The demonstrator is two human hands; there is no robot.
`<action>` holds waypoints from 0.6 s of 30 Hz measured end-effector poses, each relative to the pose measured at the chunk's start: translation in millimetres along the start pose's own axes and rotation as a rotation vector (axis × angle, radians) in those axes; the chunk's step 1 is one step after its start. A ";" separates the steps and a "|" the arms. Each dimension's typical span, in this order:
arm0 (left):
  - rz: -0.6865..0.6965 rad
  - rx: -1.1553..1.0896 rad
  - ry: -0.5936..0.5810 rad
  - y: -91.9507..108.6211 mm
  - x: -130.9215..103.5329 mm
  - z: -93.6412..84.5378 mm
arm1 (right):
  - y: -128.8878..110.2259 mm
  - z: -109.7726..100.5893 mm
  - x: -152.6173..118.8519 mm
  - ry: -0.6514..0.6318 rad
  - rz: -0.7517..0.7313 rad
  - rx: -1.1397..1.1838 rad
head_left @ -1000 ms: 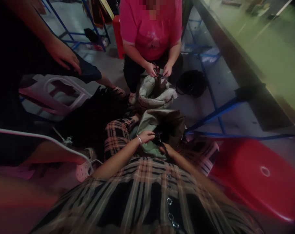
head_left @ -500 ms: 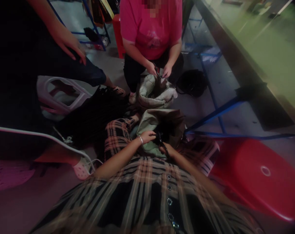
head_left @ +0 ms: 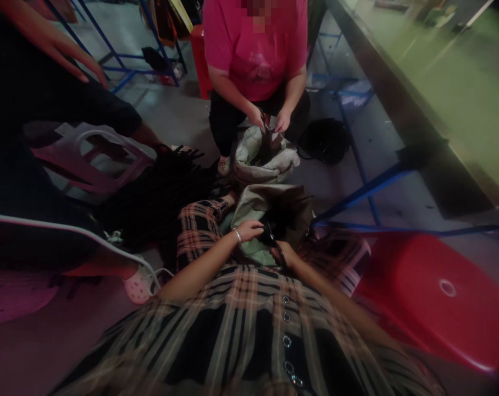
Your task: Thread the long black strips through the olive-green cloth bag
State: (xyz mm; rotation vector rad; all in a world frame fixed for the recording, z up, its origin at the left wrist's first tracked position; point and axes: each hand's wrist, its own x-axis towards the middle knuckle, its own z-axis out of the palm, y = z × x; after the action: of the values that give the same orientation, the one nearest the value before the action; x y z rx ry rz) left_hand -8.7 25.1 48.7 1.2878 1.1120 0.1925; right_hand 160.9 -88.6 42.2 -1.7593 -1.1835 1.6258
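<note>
Scissors with dark handles are gripped in my right hand, their blades pointing up and left toward my other hand. My left hand, with a bracelet at the wrist, is closed in a pinch on a small dark piece beside the blades; its kind cannot be made out. Both hands are over the near edge of an open, pale sack between my legs. Dark material lies inside the sack, its details lost in shadow.
A co-worker in a pink shirt holds scissors over another rolled-down sack. Long black strips lie at left by a plastic stool and a person's leg. A red stool and a blue table frame stand at right.
The scissors in my right hand have shifted slightly and their blades show more clearly. The standing person at left has moved further left. My left hand has hardly moved.
</note>
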 end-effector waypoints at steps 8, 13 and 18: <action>-0.004 0.014 -0.012 -2.2 2.1 -1.5 | 3.4 -0.9 1.4 0.022 -0.046 -0.070; -0.017 0.019 -0.006 -0.5 0.9 -1.5 | 9.2 0.0 4.6 0.040 -0.062 -0.123; -0.026 0.006 -0.023 0.6 0.0 -2.7 | 12.6 0.9 5.9 0.077 -0.082 -0.174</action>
State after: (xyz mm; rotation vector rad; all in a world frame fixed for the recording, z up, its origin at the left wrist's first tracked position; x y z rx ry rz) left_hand -10.4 27.1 49.6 1.2777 1.1099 0.1548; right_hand 163.1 -90.5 28.5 -1.8349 -1.3778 1.4330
